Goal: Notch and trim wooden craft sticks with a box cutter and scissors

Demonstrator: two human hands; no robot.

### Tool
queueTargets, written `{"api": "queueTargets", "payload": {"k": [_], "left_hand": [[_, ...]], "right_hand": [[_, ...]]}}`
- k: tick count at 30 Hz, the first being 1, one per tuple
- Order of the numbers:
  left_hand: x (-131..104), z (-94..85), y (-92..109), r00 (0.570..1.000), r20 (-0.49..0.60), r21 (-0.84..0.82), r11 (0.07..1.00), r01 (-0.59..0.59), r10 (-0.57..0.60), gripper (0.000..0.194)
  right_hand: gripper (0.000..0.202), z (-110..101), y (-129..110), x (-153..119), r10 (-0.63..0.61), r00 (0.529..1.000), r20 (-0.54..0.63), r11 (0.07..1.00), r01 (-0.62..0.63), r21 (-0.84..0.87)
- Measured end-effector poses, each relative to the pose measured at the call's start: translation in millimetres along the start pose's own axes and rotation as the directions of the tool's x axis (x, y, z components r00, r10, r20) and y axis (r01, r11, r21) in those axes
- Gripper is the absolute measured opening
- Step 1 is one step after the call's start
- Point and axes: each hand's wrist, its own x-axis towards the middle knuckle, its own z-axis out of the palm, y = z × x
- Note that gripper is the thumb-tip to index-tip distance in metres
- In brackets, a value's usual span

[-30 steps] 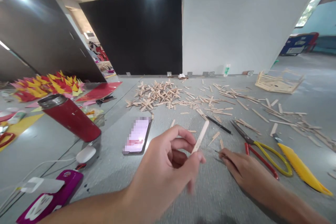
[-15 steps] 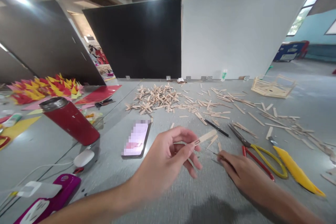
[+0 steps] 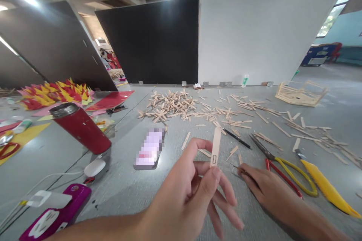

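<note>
My left hand [image 3: 195,188] pinches a flat wooden craft stick [image 3: 216,145] between thumb and fingers, held nearly upright above the table. A small dark rectangle is drawn near the stick's lower end. My right hand [image 3: 267,190] rests low on the tabletop, its fingers closed round a thin, pointed dark tool [image 3: 234,166]; most of the tool is hidden in the grip. Short stick pieces [image 3: 233,152] lie just beyond its tip. A black pen [image 3: 236,138] is farther back, and scissors [image 3: 294,173] with yellow and red handles lie right of my right hand.
Several wooden sticks [image 3: 172,104] are heaped and scattered across the table. A phone [image 3: 149,148], red flask [image 3: 82,128] and purple power strip [image 3: 74,199] are left. A yellow-handled tool [image 3: 328,182] and stick-built frame [image 3: 301,96] are right. Upright boards [image 3: 158,41] stand behind.
My left hand has moved right and nearer, turning the stick from slanting rightward to nearly upright. The right hand keeps its hold on the tool. The view has shifted slightly.
</note>
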Motion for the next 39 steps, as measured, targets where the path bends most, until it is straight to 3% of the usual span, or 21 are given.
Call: {"api": "queueTargets", "payload": {"k": [9,18,26,39], "left_hand": [[-5.0,2.1,6.3,1.000,-0.023,0.047,0.999,0.015,-0.014,0.060],[-8.4,4.6,1.3,1.000,-0.022,0.006,1.000,-0.011,0.011,0.049],[-7.0,4.7,0.7,0.999,-0.039,0.011,1.000,0.024,-0.024,0.051],[-5.8,3.5,0.2,0.999,-0.034,0.020,0.999,0.032,-0.031,0.055]], "right_hand": [[0.036,-0.5,-0.5,-0.1,0.003,1.000,0.015,1.000,-0.003,-0.023],[0.031,1.8,3.1,-0.9,-0.019,1.000,0.001,1.000,0.019,-0.008],[0.033,0.9,3.7,-1.6,-0.002,1.000,0.031,1.000,0.002,0.005],[0.032,-2.7,-2.0,-0.4,-0.032,0.999,-0.043,0.999,0.032,0.011]]}}
